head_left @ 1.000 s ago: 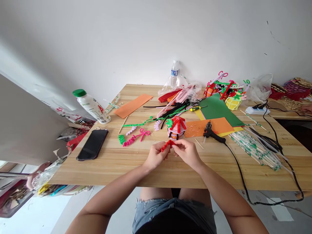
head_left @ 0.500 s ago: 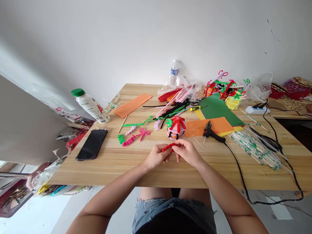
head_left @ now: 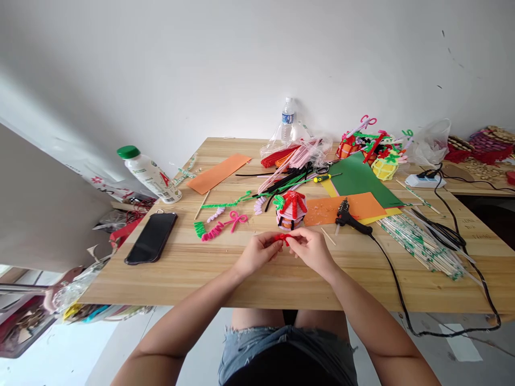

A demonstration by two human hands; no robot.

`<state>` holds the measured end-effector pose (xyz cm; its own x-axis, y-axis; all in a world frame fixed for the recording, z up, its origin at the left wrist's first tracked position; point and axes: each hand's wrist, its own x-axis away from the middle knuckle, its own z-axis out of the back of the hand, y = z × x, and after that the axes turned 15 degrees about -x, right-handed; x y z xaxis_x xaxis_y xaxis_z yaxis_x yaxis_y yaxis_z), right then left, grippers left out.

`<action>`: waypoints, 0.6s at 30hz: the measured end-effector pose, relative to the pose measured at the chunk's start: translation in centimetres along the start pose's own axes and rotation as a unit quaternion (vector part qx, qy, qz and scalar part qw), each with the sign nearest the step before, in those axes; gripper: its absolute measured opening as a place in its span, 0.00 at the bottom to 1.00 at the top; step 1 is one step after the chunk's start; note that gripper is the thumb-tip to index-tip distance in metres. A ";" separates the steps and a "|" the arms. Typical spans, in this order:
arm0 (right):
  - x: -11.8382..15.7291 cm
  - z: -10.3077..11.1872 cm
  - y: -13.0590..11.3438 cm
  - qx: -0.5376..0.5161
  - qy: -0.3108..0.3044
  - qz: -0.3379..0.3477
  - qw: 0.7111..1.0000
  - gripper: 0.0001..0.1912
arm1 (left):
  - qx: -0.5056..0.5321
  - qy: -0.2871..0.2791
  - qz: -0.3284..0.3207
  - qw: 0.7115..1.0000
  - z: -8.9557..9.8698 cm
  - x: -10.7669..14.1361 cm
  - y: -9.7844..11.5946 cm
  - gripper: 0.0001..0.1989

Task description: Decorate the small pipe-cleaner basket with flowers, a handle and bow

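Between my two hands is a short red pipe cleaner (head_left: 283, 237), bent and mostly covered by fingers. My left hand (head_left: 260, 252) pinches its left end, and my right hand (head_left: 309, 249) pinches the other. Just beyond the fingertips stands a small pipe-cleaner house (head_left: 291, 210) with a red-and-pink roof and a green sprig on its side. Left of my hands lie a coiled green-and-pink pipe cleaner (head_left: 212, 231), a pink bow shape (head_left: 236, 220) and small lilac coils (head_left: 216, 214).
A black glue gun (head_left: 353, 220) rests on orange paper (head_left: 370, 205), its cord running over the front edge. A phone (head_left: 152, 238) and a white bottle (head_left: 153, 177) are at left. Wrapped sticks (head_left: 422, 244) lie right; loose pipe cleaners (head_left: 289, 179) and a water bottle (head_left: 287, 119) sit behind.
My fingers have closed in around the red pipe cleaner, which was a longer slanting strip and now shows as a shorter bent piece. The things on the table have not moved.
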<state>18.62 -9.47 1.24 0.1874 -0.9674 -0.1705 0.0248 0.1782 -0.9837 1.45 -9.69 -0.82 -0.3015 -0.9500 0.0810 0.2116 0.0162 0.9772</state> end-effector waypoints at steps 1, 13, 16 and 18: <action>0.0 -0.1 0.2 -0.038 0.007 -0.028 0.999 0.08 | 0.028 -0.008 0.015 0.999 -0.2 0.0 0.0 0.27; 0.4 -1.9 0.8 -0.172 0.052 -0.085 0.980 0.14 | 0.120 0.052 -0.005 0.991 -1.4 0.1 0.4 0.26; 0.3 -1.9 0.7 -0.220 0.034 -0.116 0.968 0.16 | 0.101 0.084 -0.013 0.991 -1.5 0.1 0.5 0.24; 0.3 -1.9 0.8 -0.223 0.023 -0.123 0.967 0.18 | 0.085 0.093 -0.010 0.992 -1.6 0.1 0.4 0.24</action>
<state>16.81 -9.92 0.31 0.1863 -0.9793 0.0789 -0.3650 -0.1436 -0.9199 3.00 -10.29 -0.70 -0.1247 -0.9914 0.0383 0.0426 0.0333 0.9985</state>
